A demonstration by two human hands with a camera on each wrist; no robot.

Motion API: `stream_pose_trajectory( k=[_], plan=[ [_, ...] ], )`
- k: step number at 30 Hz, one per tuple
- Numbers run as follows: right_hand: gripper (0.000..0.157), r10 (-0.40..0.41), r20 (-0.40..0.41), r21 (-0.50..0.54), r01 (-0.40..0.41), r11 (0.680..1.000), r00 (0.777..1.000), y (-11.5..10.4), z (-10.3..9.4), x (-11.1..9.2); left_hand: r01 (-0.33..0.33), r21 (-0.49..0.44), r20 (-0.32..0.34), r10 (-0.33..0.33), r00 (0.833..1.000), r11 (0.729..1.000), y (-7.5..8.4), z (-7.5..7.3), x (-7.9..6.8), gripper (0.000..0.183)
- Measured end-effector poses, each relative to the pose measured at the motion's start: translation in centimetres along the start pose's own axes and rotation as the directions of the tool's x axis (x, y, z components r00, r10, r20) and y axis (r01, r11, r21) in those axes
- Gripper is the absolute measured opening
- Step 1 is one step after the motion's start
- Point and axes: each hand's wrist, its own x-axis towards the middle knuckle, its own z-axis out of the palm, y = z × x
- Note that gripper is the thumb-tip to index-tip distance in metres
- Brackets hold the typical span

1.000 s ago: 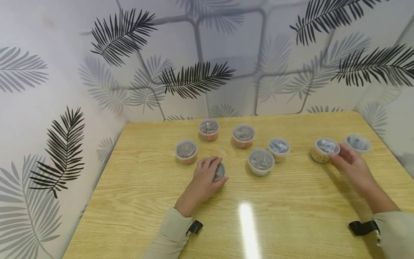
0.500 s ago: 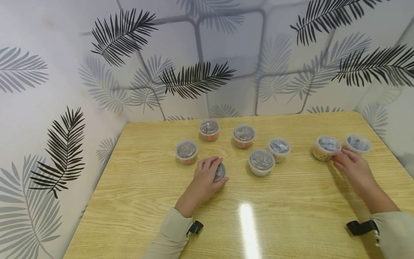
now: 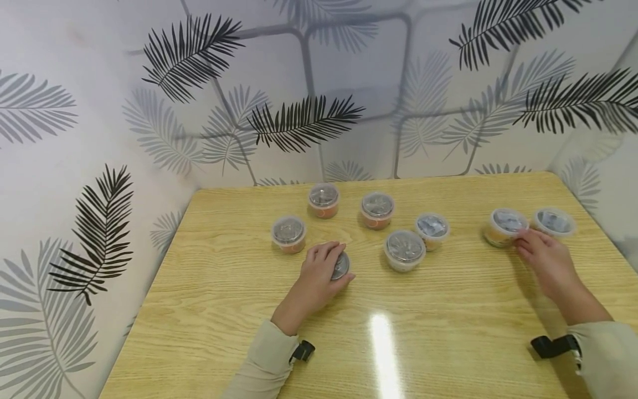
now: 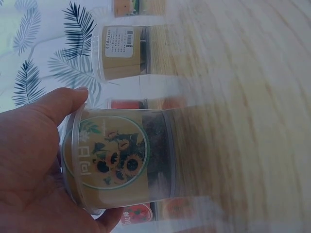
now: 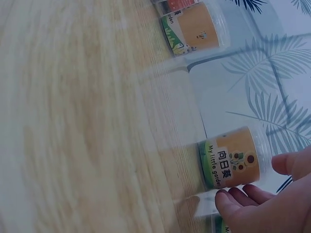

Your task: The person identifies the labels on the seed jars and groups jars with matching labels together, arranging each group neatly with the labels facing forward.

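My left hand [image 3: 319,277] grips a small clear plastic tub [image 4: 121,155] by its rim; its label shows sunflowers, and in the head view its round silvery top [image 3: 341,266] shows beside the fingers. At the table's right, my right hand [image 3: 545,260] is at another tub [image 3: 505,228], its fingertips at the side nearest it. The right wrist view shows this tub's sunflower label [image 5: 231,160] reading "My little garden", the thumb [image 5: 286,163] by the lid rim and the other fingers along the side, not curled round it. A further lidded tub [image 3: 554,221] stands just behind this hand.
Three orange-labelled tubs [image 3: 289,235], [image 3: 324,202], [image 3: 377,211] stand behind and beside the left hand. Two more tubs [image 3: 405,252], [image 3: 432,230] stand close together mid-table. A leaf-patterned wall [image 3: 359,72] borders the back of the wooden table [image 3: 209,310].
The tub at my right hand has shifted slightly right and back, nearer the far-right tub. The right fingers now sit at its near side. The left hand has stayed in place.
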Motion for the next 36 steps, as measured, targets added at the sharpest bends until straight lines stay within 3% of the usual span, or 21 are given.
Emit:
stream_pose_trajectory(
  k=[14, 28, 31, 34, 36],
  plan=[
    [0.080, 0.017, -0.069, 0.047, -0.013, 0.999, 0.997, -0.3, 0.2, -0.3, 0.004, -0.006, 0.006, -0.004, 1.000, 1.000, 0.0, 0.0, 0.0, 0.061],
    [0.077, -0.048, -0.118, 0.161, 0.066, 0.985, 0.992, -0.1, 0.6, -0.9, 0.019, -0.016, 0.031, -0.018, 0.999, 1.000, 0.1, -0.2, -0.2, 0.063],
    [0.047, -0.046, -0.183, 0.197, 0.083, 0.977, 0.982, -0.2, 0.9, -1.4, 0.016, -0.025, 0.038, -0.015, 0.999, 1.000, 0.0, -0.4, -0.1, 0.063],
    [0.011, -0.009, -0.308, 0.192, 0.072, 0.979, 0.951, -0.5, 1.4, -2.1, 0.005, -0.035, 0.049, -0.004, 0.999, 0.999, 0.0, -0.5, 0.0, 0.064],
    [0.013, 0.024, -0.398, 0.178, 0.052, 0.983, 0.917, -0.8, 1.9, -2.5, 0.001, -0.041, 0.060, 0.001, 0.998, 0.999, -0.1, -0.5, 0.0, 0.066]
  ],
)
